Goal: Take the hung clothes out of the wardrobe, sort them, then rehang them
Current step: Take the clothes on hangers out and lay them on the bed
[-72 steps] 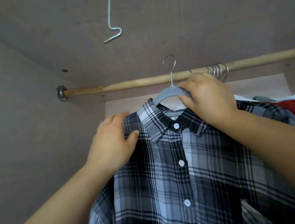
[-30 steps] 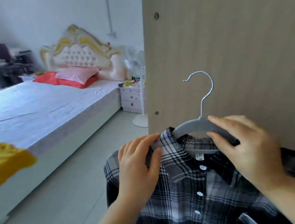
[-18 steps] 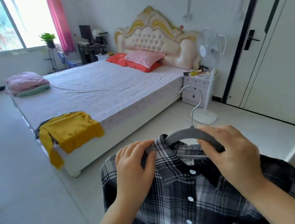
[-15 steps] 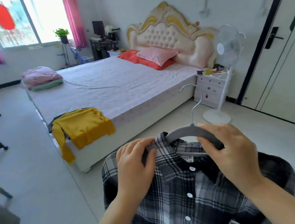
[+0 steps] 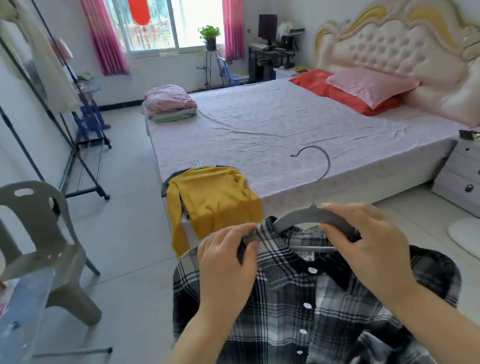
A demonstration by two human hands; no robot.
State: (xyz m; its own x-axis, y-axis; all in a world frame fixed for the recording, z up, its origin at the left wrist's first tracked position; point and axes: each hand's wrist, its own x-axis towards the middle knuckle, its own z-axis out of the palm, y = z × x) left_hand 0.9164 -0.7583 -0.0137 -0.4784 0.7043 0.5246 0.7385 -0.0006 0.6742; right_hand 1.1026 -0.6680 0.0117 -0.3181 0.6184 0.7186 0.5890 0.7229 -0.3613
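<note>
Head view: left hand point(image 5: 225, 264) and right hand point(image 5: 367, 244) each grip one arm of the hanger point(image 5: 299, 218), so the plaid shirt point(image 5: 312, 310) hangs spread, short of the bed's point(image 5: 272, 134) near corner. A yellow sweater point(image 5: 213, 201) draped there suggests the sorting pile.

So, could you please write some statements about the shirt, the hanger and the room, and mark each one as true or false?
1. The left hand and the right hand both grip the grey hanger that carries the plaid shirt. True.
2. The yellow sweater lies on the floor. False: it lies on the near corner of the bed and hangs over its edge.
3. The hanger's hook sits on a rail. False: the hook is free in the air.
4. A grey plastic chair stands left of the bed. True.
</note>
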